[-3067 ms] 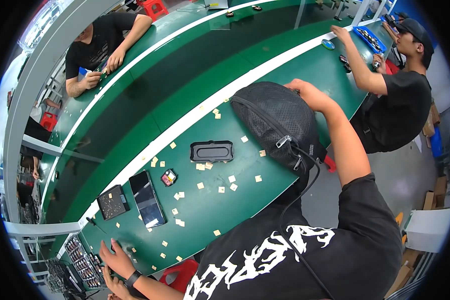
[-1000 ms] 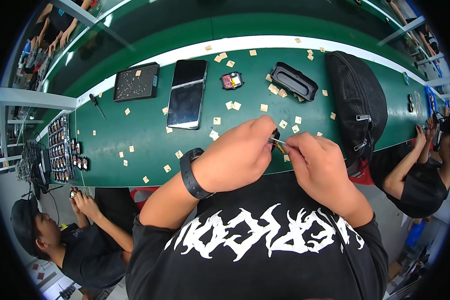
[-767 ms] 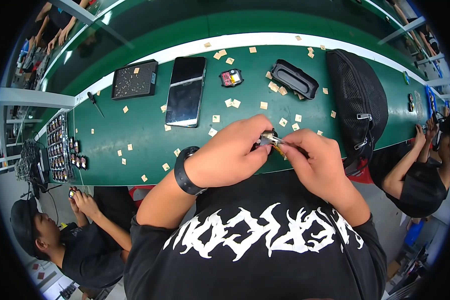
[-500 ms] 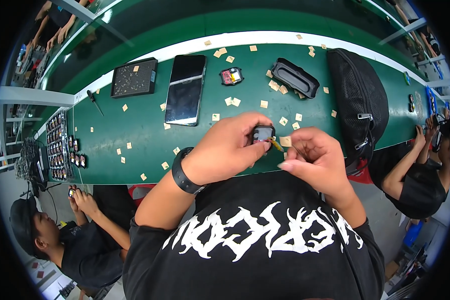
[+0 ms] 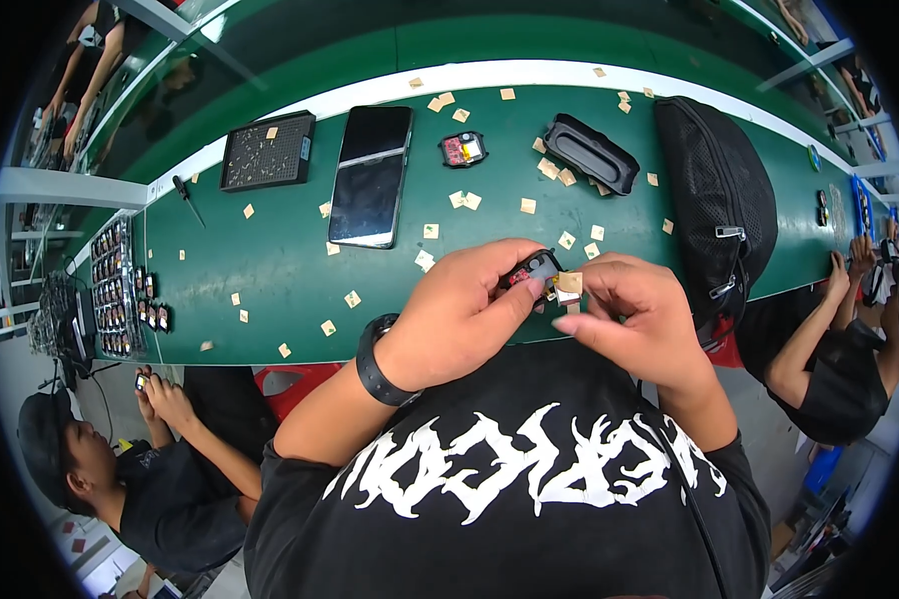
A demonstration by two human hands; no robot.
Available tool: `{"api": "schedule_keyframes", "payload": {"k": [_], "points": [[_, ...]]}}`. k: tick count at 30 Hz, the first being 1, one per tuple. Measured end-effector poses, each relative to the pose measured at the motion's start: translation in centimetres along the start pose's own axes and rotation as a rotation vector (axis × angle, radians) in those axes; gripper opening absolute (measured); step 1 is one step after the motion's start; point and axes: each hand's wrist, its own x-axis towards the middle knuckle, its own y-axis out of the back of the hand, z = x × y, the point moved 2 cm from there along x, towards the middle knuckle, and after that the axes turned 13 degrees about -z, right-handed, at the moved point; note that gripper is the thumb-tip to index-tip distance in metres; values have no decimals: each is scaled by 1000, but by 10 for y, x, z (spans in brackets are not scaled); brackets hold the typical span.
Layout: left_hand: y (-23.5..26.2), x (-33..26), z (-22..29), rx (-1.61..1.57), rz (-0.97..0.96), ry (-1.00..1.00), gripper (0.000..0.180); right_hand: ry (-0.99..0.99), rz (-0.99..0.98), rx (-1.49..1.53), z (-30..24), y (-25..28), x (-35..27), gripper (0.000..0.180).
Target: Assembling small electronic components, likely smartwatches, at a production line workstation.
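Observation:
My left hand (image 5: 461, 311) is closed around a black smartwatch case (image 5: 536, 268), its thumb pressed on the part facing me. Red circuitry shows inside the case. A small silvery piece (image 5: 567, 297) and something yellow show at the case's right side. My right hand (image 5: 634, 309) is curled just right of the case, with a tan adhesive square (image 5: 570, 283) at its index fingertip. The thumb sits lower, apart from the index finger, and the other fingers are bent inward. Farther off lies another open watch case (image 5: 462, 150) with red and yellow inside.
On the green table (image 5: 270, 230) lie scattered tan squares, a phone (image 5: 372, 178), a black perforated tray (image 5: 268, 155), a screwdriver (image 5: 188, 202), an oblong black tray (image 5: 591, 155) and a black mesh bag (image 5: 714, 190). Watch parts (image 5: 115, 290) fill the left end. People sit at both sides.
The watch case has tilted in my left hand, showing more red circuitry. The silvery piece now shows below the tan square. My right hand has stayed close beside it.

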Motion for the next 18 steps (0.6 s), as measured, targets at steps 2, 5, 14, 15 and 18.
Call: {"api": "schedule_keyframes", "payload": {"k": [2, 5, 14, 15, 18], "points": [[-3, 1, 4, -41, 3, 30, 28, 92, 79, -146, 2, -5, 3, 19], [-8, 0, 0, 10, 33, -30, 28, 210, 178, -355, 3, -7, 1, 18], [-11, 0, -3, 195, 138, -152, 25, -9, 222, -22, 1, -22, -3, 12], [-11, 0, -3, 193, 137, -153, 25, -15, 193, -108, -1, -21, -2, 11], [-12, 1, -4, 323, 132, -177, 29, -25, 258, -163, 2, -22, 1, 11]]}}
